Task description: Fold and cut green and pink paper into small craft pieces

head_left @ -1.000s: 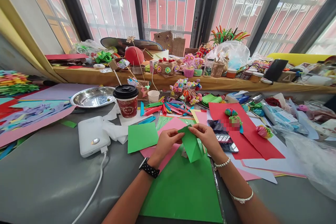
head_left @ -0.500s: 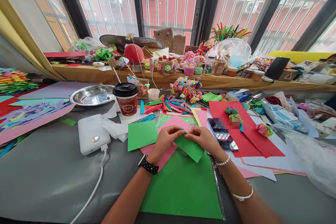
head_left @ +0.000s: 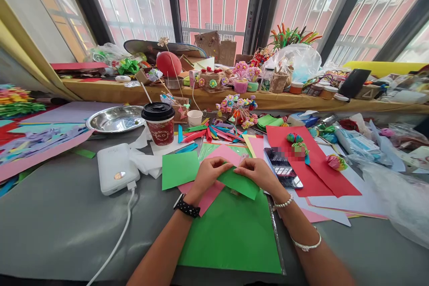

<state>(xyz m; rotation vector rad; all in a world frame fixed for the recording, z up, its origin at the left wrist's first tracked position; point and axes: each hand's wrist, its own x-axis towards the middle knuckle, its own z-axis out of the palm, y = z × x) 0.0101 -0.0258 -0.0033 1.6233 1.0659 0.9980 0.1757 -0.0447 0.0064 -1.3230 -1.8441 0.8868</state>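
Observation:
My left hand (head_left: 208, 174) and my right hand (head_left: 257, 173) meet over a small folded piece of green paper (head_left: 240, 184), both pinching its upper edge with closed fingers. The piece lies low and nearly flat over a large green sheet (head_left: 231, 232) and a pink sheet (head_left: 209, 194) on the grey table. A black watch is on my left wrist and bead and metal bracelets on my right arm.
A green paper square (head_left: 179, 169) lies left of my hands, a phone (head_left: 283, 167) on red paper (head_left: 318, 165) to the right. A white power bank (head_left: 116, 168) with cable, a lidded coffee cup (head_left: 160, 123), a steel bowl (head_left: 115, 118) and paper crafts stand behind.
The green piece stood up and hung down from my fingers a second ago; it has been laid down flatter onto the sheets, and my hands have sunk with it.

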